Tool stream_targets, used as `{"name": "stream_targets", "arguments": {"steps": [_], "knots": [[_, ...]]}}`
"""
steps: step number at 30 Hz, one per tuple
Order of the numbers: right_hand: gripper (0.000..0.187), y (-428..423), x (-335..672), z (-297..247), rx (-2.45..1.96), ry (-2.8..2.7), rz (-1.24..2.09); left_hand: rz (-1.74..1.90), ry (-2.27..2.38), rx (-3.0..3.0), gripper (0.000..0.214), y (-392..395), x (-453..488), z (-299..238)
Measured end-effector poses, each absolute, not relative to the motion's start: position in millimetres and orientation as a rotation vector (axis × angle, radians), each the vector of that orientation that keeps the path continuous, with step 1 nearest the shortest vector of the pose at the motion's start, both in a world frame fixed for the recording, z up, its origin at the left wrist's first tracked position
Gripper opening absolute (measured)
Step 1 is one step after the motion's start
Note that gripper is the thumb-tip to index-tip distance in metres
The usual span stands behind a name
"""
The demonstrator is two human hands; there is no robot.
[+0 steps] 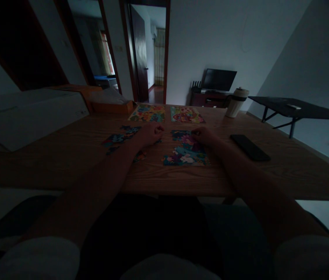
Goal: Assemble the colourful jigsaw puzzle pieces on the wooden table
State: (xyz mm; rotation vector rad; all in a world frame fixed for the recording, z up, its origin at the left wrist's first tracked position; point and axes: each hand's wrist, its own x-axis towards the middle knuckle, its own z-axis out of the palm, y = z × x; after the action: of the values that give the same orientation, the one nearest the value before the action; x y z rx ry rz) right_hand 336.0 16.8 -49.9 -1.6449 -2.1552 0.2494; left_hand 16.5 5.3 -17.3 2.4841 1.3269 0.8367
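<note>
A partly assembled jigsaw puzzle (pixel 186 149) lies on the wooden table in front of me, with a white rabbit in its lower part. At its upper right edge is my right hand (pixel 205 137), its fingertips pinched together on a small dark puzzle piece. My left hand (pixel 150 134) hovers over the loose puzzle pieces (pixel 119 138) to the left, fingers curled; whatever they may hold is too dark to see. More loose pieces (pixel 140 156) show below the left wrist.
Two colourful picture sheets, a left one (pixel 147 113) and a right one (pixel 187 115), lie beyond the puzzle. A black phone (pixel 249 147) rests at right, with a tumbler (pixel 237 103) behind it. A white box (pixel 33 116) and an orange open box (pixel 112 107) stand at left.
</note>
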Motion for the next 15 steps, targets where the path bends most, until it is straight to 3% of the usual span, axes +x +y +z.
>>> {"name": "stream_targets", "arguments": {"steps": [3,8,15], "knots": [[0.035,12,332,-49,-1.636,-2.125,0.331,0.827,1.335,2.507,0.027,4,16,-17],[0.025,-5,308,-41,-1.577,-2.184,0.591,0.754,1.366,2.527,0.029,-3,18,-10],[0.029,-14,273,-39,-1.113,-2.359,0.503,0.562,1.313,2.619,0.037,-10,28,-15]]}}
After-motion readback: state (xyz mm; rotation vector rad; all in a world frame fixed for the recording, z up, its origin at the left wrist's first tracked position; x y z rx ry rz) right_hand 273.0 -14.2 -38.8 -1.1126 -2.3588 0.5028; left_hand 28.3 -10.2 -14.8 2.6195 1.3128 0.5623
